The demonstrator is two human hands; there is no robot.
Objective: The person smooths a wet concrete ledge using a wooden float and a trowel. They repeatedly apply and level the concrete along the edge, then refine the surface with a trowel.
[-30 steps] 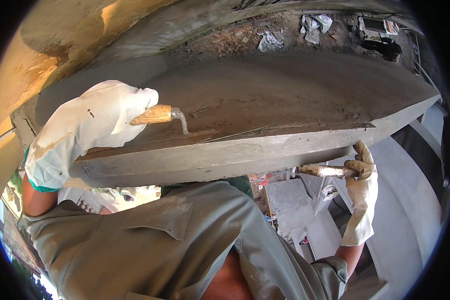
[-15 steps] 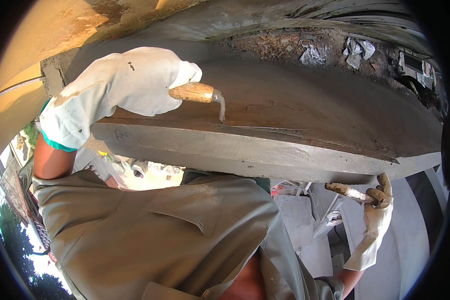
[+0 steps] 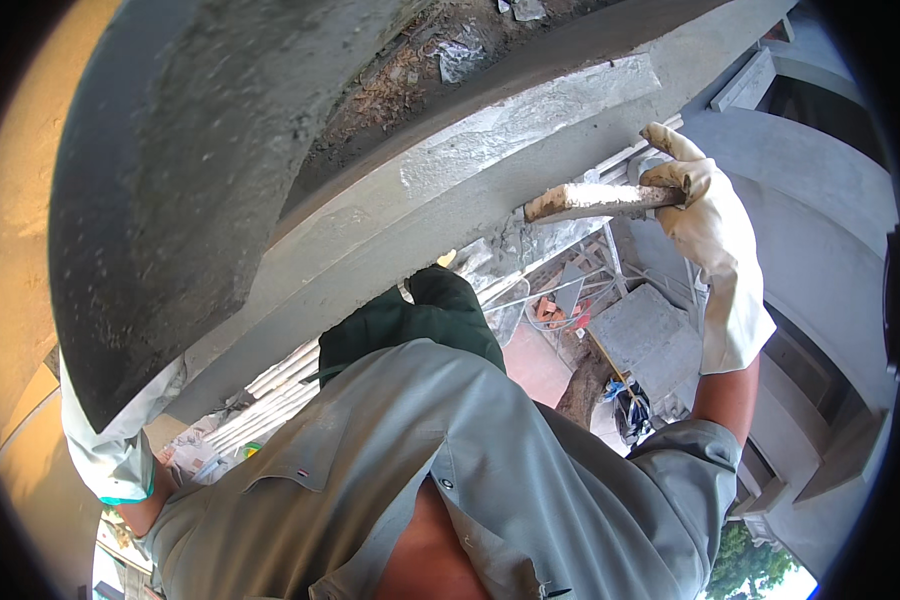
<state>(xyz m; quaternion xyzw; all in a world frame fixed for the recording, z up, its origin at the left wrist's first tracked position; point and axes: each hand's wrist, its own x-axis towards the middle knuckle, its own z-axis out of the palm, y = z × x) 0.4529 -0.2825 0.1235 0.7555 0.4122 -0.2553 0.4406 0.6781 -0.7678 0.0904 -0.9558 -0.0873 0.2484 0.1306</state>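
Note:
My left hand (image 3: 120, 440), in a white glove with a green cuff, is at the left edge of the view. Its fingers are hidden behind a broad, dark grey trowel blade (image 3: 190, 200), raised close to the camera and speckled with wet mortar. The trowel's handle cannot be seen. At the right, my right hand (image 3: 695, 205), in a stained pale glove, is closed round one end of a short, flat, mortar-crusted bar (image 3: 600, 200). That bar points left, just in front of the concrete ledge (image 3: 370, 215), whose side has a wet, rough patch of mortar.
Dry leaves and rubbish (image 3: 460, 60) lie beyond the ledge. Far below are a grey board (image 3: 650, 330), metal frames, broken bricks (image 3: 550, 310) and pale poles (image 3: 260, 400). A curved grey wall (image 3: 810, 210) rises at the right, a yellow wall (image 3: 15, 300) at the left.
The view has turned and the ledge now slants up to the right. My left hand has lifted the trowel off the mortar toward the camera. My right hand still holds the bar.

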